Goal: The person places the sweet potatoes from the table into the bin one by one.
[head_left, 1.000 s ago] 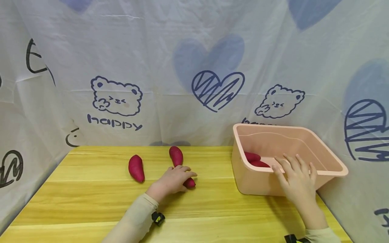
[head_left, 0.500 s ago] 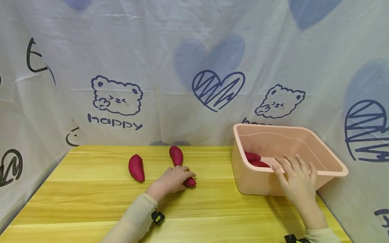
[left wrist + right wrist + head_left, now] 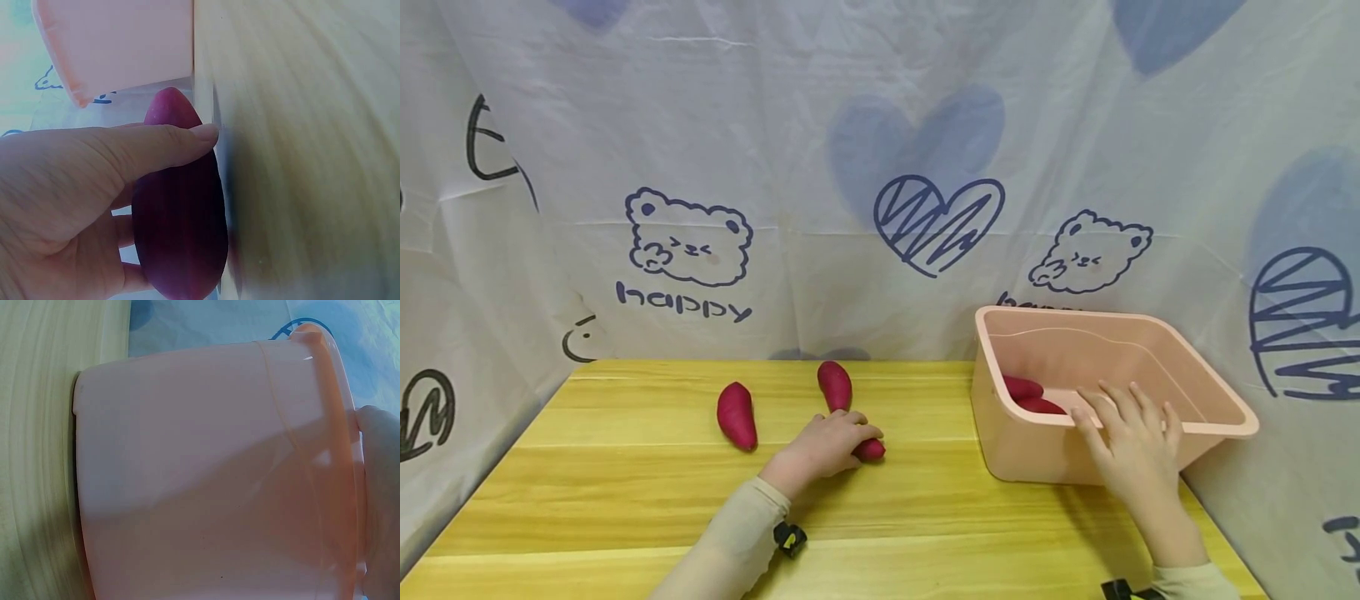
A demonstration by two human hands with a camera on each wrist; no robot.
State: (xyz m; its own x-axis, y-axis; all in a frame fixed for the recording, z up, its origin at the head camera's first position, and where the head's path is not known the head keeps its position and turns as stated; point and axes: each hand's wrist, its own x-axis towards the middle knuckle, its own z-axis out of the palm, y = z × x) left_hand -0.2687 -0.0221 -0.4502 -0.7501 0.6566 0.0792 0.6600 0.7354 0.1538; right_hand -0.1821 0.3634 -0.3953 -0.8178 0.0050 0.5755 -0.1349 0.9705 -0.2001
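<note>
On the table, my left hand grips a red-skinned sweet potato from above. The left wrist view has its thumb laid across the sweet potato and the other fingers behind it. Another sweet potato lies just past that hand, and one more is to its left. Over at the right, my right hand rests on the near rim of a pink plastic bin, its fingers spread loosely over the edge. Inside the bin, sweet potatoes lie against the left wall, partly hidden by the rim.
A pale cloth printed with hearts and bears hangs behind the table and along both sides. The bin stands close to the table's right edge, its rim reaching out past it. Black camera mounts sit at the wrists.
The left hand's fingers have drawn in slightly around the sweet potato. The right hand, the bin and the other sweet potatoes have stayed in place.
</note>
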